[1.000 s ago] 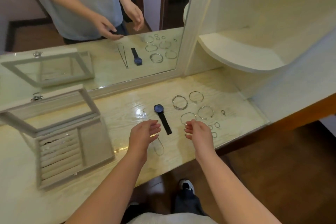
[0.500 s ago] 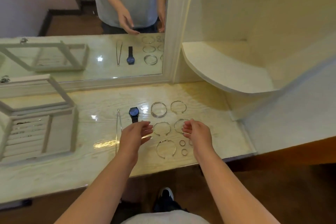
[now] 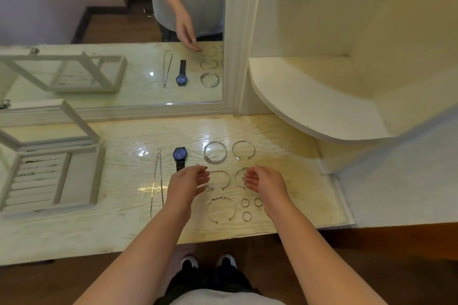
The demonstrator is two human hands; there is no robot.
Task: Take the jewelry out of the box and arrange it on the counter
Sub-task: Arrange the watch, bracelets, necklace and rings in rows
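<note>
The grey jewelry box (image 3: 96, 176) stands open at the left of the counter (image 3: 124, 228), its ring rolls showing. Laid out on the counter are a silver chain necklace (image 3: 156, 181), a blue-faced watch (image 3: 180, 155), a stack of bangles (image 3: 215, 152), several open cuff bracelets (image 3: 243, 149) and three small rings (image 3: 244, 202). My left hand (image 3: 186, 184) and my right hand (image 3: 265, 181) hover palms inward over the middle row of bracelets. Both are open and hold nothing. My left hand covers the watch strap.
A framed mirror (image 3: 230, 104) stands behind the counter and reflects the box, the jewelry and the person. A curved white shelf (image 3: 309, 106) juts out at the right. The counter's front edge runs just above my shoes on the wooden floor.
The view has shifted so the jewelry sits centred. A cuff bracelet, hidden under my hands a second ago, now lies in the front row. My hands stay apart and empty.
</note>
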